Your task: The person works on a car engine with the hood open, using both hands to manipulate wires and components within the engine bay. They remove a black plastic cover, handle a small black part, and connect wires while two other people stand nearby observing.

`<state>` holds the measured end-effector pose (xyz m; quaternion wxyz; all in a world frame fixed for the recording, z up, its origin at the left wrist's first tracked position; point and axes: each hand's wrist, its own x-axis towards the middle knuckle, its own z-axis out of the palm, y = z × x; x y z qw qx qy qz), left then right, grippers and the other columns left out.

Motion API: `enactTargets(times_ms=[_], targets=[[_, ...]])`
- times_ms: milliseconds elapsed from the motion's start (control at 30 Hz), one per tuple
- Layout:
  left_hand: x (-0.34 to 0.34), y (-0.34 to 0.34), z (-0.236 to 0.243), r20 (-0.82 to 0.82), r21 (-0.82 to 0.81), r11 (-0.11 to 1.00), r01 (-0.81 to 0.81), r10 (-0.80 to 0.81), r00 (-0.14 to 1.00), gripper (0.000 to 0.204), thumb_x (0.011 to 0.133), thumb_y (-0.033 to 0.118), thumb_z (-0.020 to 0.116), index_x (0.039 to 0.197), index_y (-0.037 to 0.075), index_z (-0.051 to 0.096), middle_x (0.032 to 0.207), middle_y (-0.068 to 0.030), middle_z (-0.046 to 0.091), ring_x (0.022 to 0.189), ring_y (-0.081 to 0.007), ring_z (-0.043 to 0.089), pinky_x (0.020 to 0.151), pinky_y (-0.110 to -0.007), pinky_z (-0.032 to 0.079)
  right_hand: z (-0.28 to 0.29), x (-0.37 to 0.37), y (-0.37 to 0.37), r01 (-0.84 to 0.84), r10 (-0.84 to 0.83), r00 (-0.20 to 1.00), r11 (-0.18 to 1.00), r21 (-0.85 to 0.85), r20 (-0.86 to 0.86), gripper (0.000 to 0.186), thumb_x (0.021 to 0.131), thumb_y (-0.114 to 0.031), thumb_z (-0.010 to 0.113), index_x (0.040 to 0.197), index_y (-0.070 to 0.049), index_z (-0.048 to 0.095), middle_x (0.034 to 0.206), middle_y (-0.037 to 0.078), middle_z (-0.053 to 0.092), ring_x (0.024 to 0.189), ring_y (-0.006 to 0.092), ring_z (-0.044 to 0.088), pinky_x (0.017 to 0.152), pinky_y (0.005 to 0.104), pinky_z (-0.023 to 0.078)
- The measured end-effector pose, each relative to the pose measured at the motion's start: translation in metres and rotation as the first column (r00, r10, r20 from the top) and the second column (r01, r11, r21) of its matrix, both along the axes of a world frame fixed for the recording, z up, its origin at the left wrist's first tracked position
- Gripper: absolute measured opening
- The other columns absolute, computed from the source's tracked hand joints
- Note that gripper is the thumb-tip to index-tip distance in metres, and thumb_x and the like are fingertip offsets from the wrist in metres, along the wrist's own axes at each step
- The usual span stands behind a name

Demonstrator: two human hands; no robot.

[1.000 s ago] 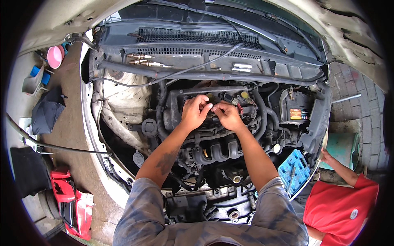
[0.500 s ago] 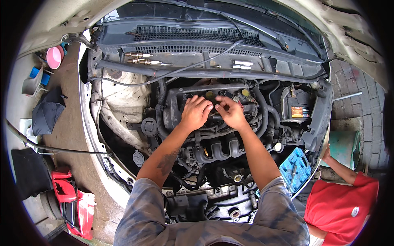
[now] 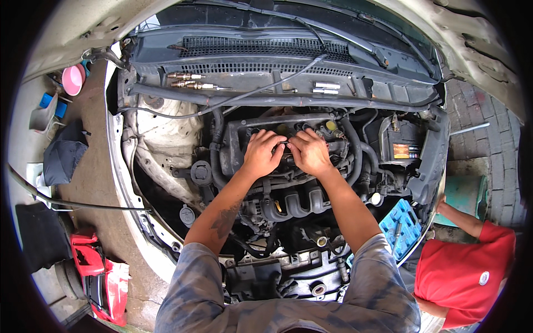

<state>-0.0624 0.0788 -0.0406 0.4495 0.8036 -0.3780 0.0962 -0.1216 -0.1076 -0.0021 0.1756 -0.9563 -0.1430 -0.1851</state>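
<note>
Both of my hands are over the engine, near the middle of its dark top. My left hand is closed, its thumb and fingertips pressed together. Close against it, my right hand is closed too, palm down with fingers bent. A small dark part shows between the fingertips of the two hands; its kind is too small to tell, and the fingers cover most of it. Just beyond my right hand is a round yellowish cap on the engine.
Several spark plugs and metal sockets lie below the windshield. The battery sits right, with a blue tool case nearer me. A person in a red shirt is at lower right. A thin black hose crosses the left side.
My right hand has drawn in toward the left hand, and its fingers have folded down. The small dark part now shows between them. The person in red has shifted slightly right.
</note>
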Motion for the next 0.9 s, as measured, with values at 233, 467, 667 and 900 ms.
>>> enactTargets(times_ms=[233, 467, 667, 900], targets=[[0.002, 0.000, 0.006, -0.184, -0.107, 0.994, 0.035, -0.055, 0.981, 0.051, 0.069, 0.009, 0.071, 0.119, 0.007, 0.060, 0.108, -0.0099, 0.063, 0.098, -0.0295, 0.065, 0.089, -0.042, 0.052, 0.016, -0.033, 0.014, 0.366, -0.355, 0.930, 0.902, 0.227, -0.091, 0.045, 0.089, -0.021, 0.072, 0.126, 0.000, 0.060, 0.106, 0.018, 0.062, 0.098, 0.0388, 0.060, 0.087, 0.0465, 0.049], [0.020, 0.003, -0.021, -0.367, -0.371, 0.929, 0.002, -0.149, 0.918, 0.033, 0.081, -0.013, 0.051, 0.109, -0.001, 0.064, 0.105, -0.0135, 0.064, 0.093, -0.0243, 0.065, 0.086, -0.033, 0.053, 0.054, -0.185, 0.102, 0.274, -0.250, 0.960, 0.769, 0.578, -0.124, 0.032, 0.084, -0.001, 0.071, 0.115, 0.002, 0.064, 0.095, 0.015, 0.061, 0.078, 0.0256, 0.060, 0.073, 0.0359, 0.050], [0.036, 0.024, -0.007, -0.285, 0.107, 0.977, 0.184, -0.147, 0.947, 0.023, 0.079, -0.005, 0.065, 0.099, 0.004, 0.072, 0.108, -0.0118, 0.063, 0.106, -0.0314, 0.063, 0.093, -0.038, 0.051, 0.063, -0.328, 0.112, 0.353, -0.079, 0.869, 0.790, 0.500, -0.489, 0.024, 0.084, -0.004, 0.075, 0.108, -0.004, 0.071, 0.101, 0.011, 0.067, 0.068, 0.0189, 0.071, 0.060, 0.0307, 0.057], [0.037, 0.020, -0.006, -0.077, 0.346, 0.913, 0.218, -0.204, 0.976, 0.019, 0.076, 0.002, 0.074, 0.095, 0.005, 0.074, 0.106, -0.0089, 0.065, 0.109, -0.0315, 0.060, 0.097, -0.041, 0.050, 0.076, -0.353, 0.086, 0.495, -0.209, 0.801, 0.757, 0.425, -0.561, 0.020, 0.083, -0.003, 0.074, 0.103, -0.002, 0.072, 0.093, 0.012, 0.069, 0.069, 0.0220, 0.072, 0.059, 0.0318, 0.057]])
